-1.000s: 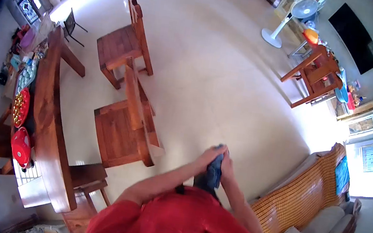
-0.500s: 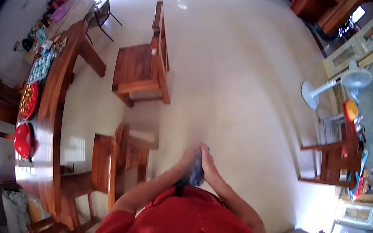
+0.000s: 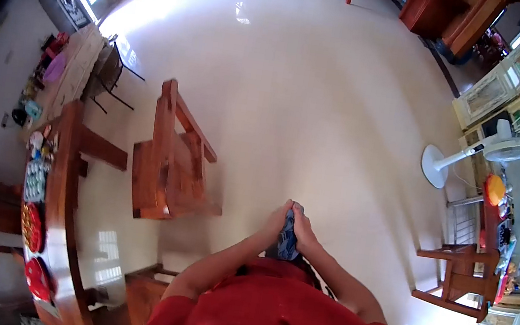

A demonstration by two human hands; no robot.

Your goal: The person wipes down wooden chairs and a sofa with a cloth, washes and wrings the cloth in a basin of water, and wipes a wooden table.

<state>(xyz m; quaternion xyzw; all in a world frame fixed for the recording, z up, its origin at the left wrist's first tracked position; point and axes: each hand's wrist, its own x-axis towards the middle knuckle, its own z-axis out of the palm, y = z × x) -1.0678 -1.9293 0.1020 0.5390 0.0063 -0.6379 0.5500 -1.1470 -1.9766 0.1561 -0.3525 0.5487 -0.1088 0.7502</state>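
Pale floor below, blue cloth between two hands

Across the room, a long wooden table runs down the left side, bearing a red tray and a red lidded pot. One wooden chair stands between it and the person, and a white fan stands on the right.

The left hand and right hand come together in front of the red shirt, pressed around the patterned blue cloth, their fingertips meeting at its top end. Which fingers pinch it cannot be told at this size.

As for progress, the cloth is gathered up and held off the floor; it is not laid out or set down, and both hands are taken up with it. How much handling remains does not show.

Compared with half a second ago, the wooden chair sits lower in view, as does the fan, and more dark red furniture shows at the top. Both hands keep the same clasp, and the cloth stays between them.
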